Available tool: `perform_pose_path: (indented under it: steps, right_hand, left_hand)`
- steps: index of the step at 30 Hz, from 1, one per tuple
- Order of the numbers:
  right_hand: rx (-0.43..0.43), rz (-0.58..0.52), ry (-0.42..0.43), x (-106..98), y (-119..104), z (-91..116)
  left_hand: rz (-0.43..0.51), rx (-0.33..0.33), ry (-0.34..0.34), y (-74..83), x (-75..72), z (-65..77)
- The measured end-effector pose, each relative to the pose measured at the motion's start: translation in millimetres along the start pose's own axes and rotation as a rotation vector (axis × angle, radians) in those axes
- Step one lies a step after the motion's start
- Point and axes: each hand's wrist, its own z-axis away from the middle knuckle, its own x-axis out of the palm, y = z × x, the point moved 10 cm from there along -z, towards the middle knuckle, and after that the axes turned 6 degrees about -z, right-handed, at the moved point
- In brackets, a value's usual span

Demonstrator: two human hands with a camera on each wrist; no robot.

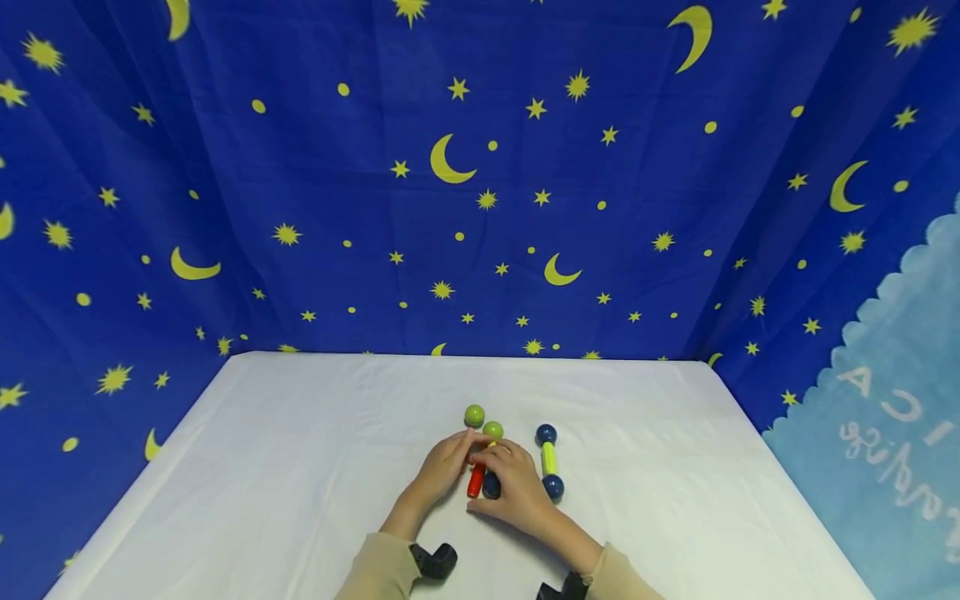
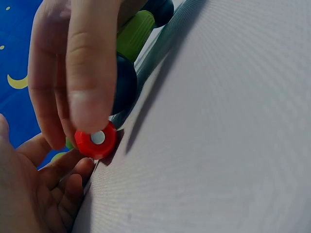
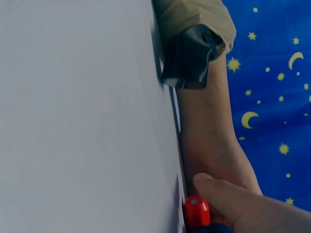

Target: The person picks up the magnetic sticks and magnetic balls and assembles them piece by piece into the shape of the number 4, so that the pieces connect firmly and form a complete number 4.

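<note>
In the head view, my left hand [image 1: 441, 465] reaches in from the left, its fingertips close by two green balls [image 1: 474, 416] and meeting the right fingers. My right hand [image 1: 521, 490] curls over a short red rod [image 1: 476, 481], thumb spread low. A navy ball [image 1: 491, 485] shows between that thumb and the fingers. A silver disc caps the red rod's end [image 2: 97, 138] in the left wrist view, with the right thumb [image 2: 90, 92] overlapping it. I cannot tell what the left fingers hold. Hands cover the far end of the rod.
Right of the hands lies a dumbbell-like piece: a yellow-green rod [image 1: 549, 458] between two navy balls [image 1: 546, 434]. White cloth covers the table [image 1: 300, 467]. A blue curtain [image 1: 360, 208] with moons and stars hangs behind it; a light-blue cloth [image 1: 892, 400] hangs at right.
</note>
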Motion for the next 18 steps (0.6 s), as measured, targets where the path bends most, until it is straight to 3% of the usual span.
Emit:
perform_pose_path:
  steps: [8, 18]
  right_hand:
    - [-0.06, 0.058, 0.07, -0.6, -2.9, -0.1]
    - [0.01, -0.246, 0.153, -12.9, 6.1, 1.2]
  left_hand:
    - [0.015, 0.001, -0.009, -0.1, -0.2, -1.0]
    - [0.018, -0.009, -0.018, -2.1, 1.6, -1.7]
